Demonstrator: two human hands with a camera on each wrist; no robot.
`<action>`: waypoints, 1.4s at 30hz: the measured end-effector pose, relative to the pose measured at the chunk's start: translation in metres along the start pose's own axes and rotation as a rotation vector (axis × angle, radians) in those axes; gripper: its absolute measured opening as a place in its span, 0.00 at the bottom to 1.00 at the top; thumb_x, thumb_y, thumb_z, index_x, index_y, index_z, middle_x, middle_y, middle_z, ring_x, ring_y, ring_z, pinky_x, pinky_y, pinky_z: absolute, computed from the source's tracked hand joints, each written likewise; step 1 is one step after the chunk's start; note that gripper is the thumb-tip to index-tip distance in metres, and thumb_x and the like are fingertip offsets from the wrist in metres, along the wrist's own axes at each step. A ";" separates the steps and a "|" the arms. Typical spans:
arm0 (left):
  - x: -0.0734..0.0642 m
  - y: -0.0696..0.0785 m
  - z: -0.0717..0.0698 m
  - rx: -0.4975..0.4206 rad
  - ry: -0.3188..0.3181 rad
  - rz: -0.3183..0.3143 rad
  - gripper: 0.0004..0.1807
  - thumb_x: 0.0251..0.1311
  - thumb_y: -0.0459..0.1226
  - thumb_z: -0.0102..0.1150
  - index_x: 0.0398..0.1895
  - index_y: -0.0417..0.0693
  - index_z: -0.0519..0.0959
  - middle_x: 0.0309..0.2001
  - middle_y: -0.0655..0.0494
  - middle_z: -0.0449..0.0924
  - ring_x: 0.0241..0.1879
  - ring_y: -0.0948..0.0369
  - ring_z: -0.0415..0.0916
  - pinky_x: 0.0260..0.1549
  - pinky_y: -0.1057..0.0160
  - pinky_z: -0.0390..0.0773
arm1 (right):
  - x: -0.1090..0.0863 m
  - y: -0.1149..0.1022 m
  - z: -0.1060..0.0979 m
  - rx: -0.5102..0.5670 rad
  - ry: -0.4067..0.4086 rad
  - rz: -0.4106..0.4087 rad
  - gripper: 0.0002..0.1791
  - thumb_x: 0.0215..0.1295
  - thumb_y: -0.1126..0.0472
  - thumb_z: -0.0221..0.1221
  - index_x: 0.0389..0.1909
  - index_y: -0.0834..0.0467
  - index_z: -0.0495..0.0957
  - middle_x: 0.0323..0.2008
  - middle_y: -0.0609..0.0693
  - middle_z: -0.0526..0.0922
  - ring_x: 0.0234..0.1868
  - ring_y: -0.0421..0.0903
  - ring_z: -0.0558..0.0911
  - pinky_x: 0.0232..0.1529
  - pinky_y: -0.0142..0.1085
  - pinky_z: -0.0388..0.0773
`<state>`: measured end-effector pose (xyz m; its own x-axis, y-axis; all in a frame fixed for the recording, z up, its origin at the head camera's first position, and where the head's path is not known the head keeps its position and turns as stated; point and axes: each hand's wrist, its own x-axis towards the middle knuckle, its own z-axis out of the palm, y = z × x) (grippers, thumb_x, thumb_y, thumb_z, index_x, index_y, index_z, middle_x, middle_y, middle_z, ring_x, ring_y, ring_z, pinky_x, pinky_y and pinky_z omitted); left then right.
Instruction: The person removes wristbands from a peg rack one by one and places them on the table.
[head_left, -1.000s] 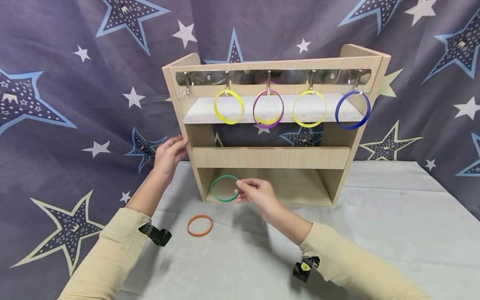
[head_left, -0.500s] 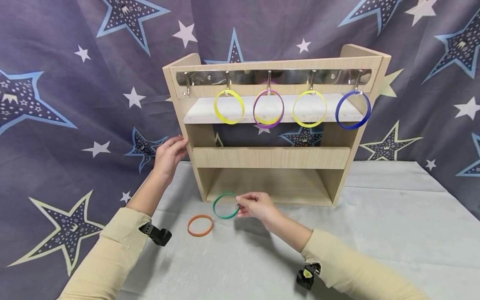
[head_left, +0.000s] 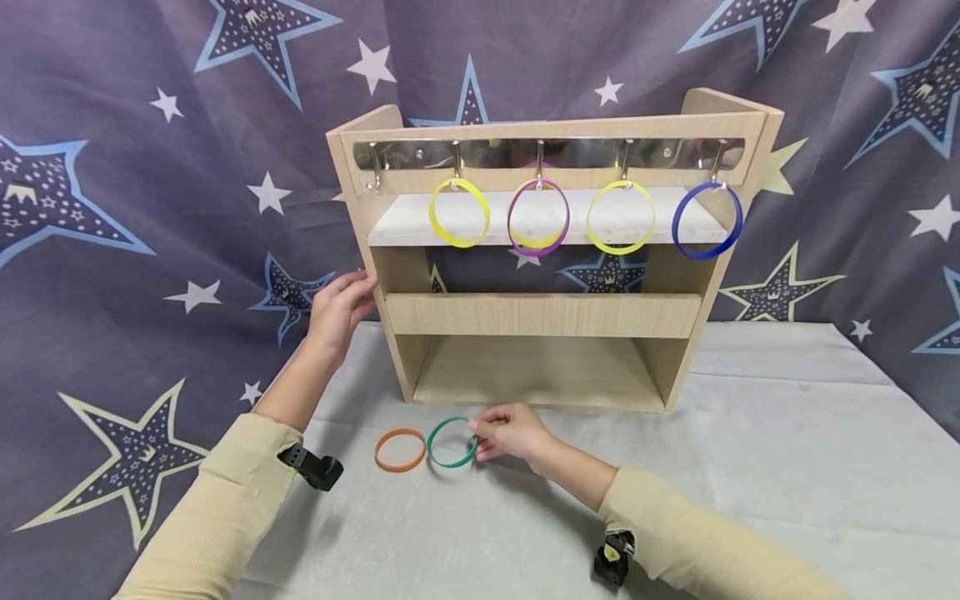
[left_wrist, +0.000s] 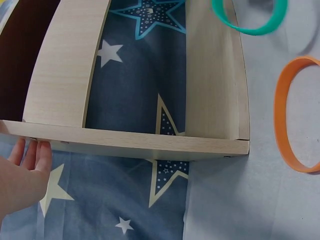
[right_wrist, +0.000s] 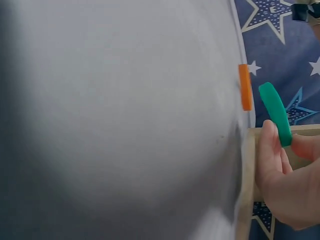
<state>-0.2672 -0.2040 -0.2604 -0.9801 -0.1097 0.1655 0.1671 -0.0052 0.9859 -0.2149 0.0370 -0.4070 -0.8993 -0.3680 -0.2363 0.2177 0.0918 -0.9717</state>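
In the head view, my right hand (head_left: pixel 513 433) pinches a green ring (head_left: pixel 450 465) between thumb and fingers at its right side. The ring is close over the table, just right of an orange ring (head_left: pixel 397 470) lying on the cloth. From the right wrist view, the green band (right_wrist: pixel 276 112) shows nearly edge-on between the thumb and fingers. My left hand (head_left: pixel 337 317) rests its fingers against the left side panel of a wooden shelf unit (head_left: pixel 543 315). Its fingertips touch that panel's outer face in the left wrist view, fingers fairly straight.
A metal hook rail (head_left: pixel 487 155) runs across the shelf's top. From its hooks hang a yellow ring (head_left: pixel 467 244), a purple ring (head_left: pixel 567 215), another yellow ring (head_left: pixel 621 251) and a blue ring (head_left: pixel 701 254). Grey cloth (head_left: pixel 780 467) covers the table; a star-patterned curtain (head_left: pixel 112 317) stands behind.
My right hand has brought the green ring down and toward me, from in front of the shelf's bottom compartment to beside the orange ring. The left hand has stayed at the side panel.
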 end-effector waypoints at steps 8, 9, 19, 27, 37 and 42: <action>0.001 0.001 0.000 -0.022 -0.002 -0.006 0.14 0.67 0.39 0.51 0.52 0.43 0.70 0.43 0.64 0.74 0.47 0.70 0.74 0.69 0.60 0.67 | -0.008 -0.005 0.004 -0.073 -0.009 -0.004 0.13 0.65 0.67 0.57 0.45 0.73 0.78 0.25 0.51 0.83 0.22 0.39 0.83 0.35 0.35 0.87; 0.001 0.001 0.000 -0.024 -0.003 -0.006 0.13 0.67 0.39 0.51 0.51 0.44 0.71 0.43 0.64 0.74 0.46 0.70 0.74 0.69 0.60 0.67 | -0.009 -0.006 0.004 -0.085 -0.014 0.009 0.13 0.64 0.67 0.57 0.45 0.72 0.78 0.25 0.51 0.83 0.23 0.39 0.83 0.35 0.35 0.87; 0.001 0.002 0.001 -0.022 0.007 -0.006 0.11 0.67 0.39 0.51 0.49 0.46 0.71 0.42 0.64 0.74 0.46 0.70 0.74 0.69 0.60 0.67 | -0.009 -0.013 -0.004 -0.199 -0.018 0.018 0.15 0.65 0.66 0.58 0.47 0.73 0.77 0.36 0.63 0.85 0.32 0.47 0.87 0.39 0.37 0.87; 0.000 0.001 0.000 -0.015 -0.001 -0.007 0.14 0.67 0.40 0.52 0.52 0.43 0.70 0.43 0.64 0.74 0.46 0.71 0.74 0.70 0.60 0.66 | -0.015 -0.018 -0.005 -0.216 -0.012 0.032 0.16 0.64 0.65 0.59 0.48 0.73 0.77 0.37 0.65 0.85 0.32 0.46 0.86 0.40 0.38 0.87; 0.000 0.000 0.000 -0.030 -0.002 -0.001 0.08 0.67 0.39 0.51 0.46 0.48 0.71 0.42 0.65 0.74 0.45 0.71 0.75 0.70 0.60 0.67 | -0.020 -0.032 -0.013 -0.263 -0.002 -0.003 0.20 0.66 0.60 0.59 0.52 0.72 0.75 0.45 0.65 0.84 0.47 0.55 0.85 0.49 0.40 0.84; 0.000 0.000 0.000 -0.028 0.000 -0.007 0.12 0.67 0.39 0.51 0.50 0.45 0.71 0.42 0.64 0.74 0.45 0.71 0.75 0.70 0.60 0.67 | -0.023 -0.042 -0.018 -0.201 -0.027 -0.056 0.22 0.68 0.61 0.57 0.54 0.74 0.72 0.50 0.70 0.80 0.52 0.60 0.82 0.56 0.44 0.81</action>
<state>-0.2669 -0.2035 -0.2606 -0.9813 -0.1096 0.1582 0.1627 -0.0335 0.9861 -0.2104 0.0580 -0.3612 -0.8967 -0.4024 -0.1846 0.0852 0.2525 -0.9638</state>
